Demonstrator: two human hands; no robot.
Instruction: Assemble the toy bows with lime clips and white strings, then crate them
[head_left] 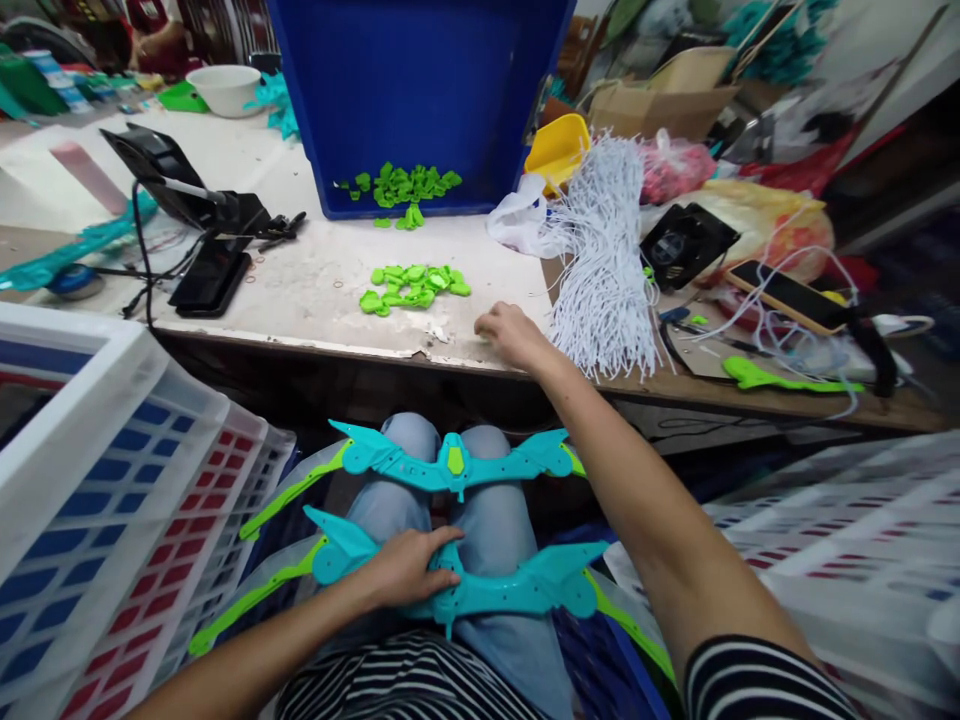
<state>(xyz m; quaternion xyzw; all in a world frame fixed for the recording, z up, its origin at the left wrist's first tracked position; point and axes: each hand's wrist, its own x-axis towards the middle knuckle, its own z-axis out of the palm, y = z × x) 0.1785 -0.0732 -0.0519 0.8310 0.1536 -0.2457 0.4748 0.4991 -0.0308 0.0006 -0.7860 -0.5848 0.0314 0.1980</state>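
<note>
Across my lap lie two turquoise plastic bow-shaped pieces with bright green arms. My left hand (416, 568) grips the nearer bow-shaped piece (510, 592) at its middle, thumb and fingers around the centre block. The farther bow-shaped piece (405, 468) rests over my knees and has a green inset at its centre. My right hand (514, 335) reaches to the table's front edge, fingers curled together and low over the surface; whatever is between them is hidden. Just left of that hand sits a small pile of bright green plastic parts (416, 287).
A blue bin (420, 90) lies tipped toward me with more green parts (412, 185) in it. White cords (607, 270) hang at the table edge on the right. White crates (150, 500) flank my legs. A black phone (210, 283) lies left.
</note>
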